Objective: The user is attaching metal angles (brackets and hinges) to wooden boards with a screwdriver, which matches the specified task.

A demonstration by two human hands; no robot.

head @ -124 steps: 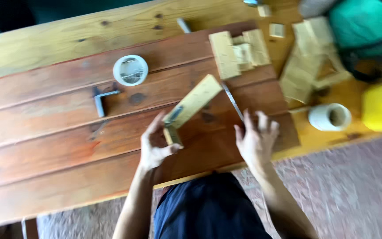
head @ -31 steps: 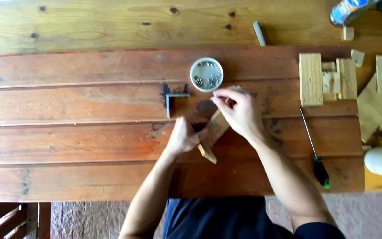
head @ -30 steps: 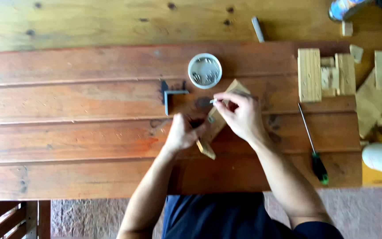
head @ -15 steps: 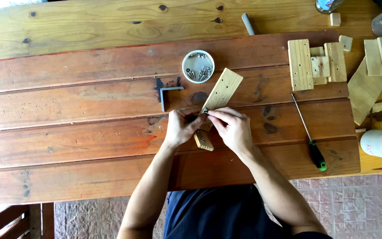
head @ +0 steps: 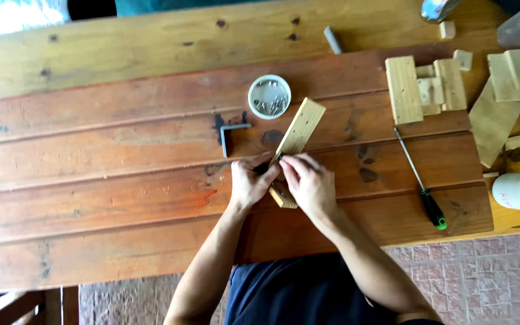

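Both hands, my left hand point(head: 249, 183) and right hand point(head: 309, 183), pinch a wooden strip point(head: 296, 133) on the table point(head: 91, 180), near a white cup point(head: 269, 97) containing screws point(head: 272, 103).

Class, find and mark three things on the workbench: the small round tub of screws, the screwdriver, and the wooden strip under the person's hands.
Tub of screws point(head: 269, 96), head view, on its middle.
Screwdriver point(head: 433, 210), head view, on its handle.
Wooden strip point(head: 300, 127), head view, on the bare upper end.
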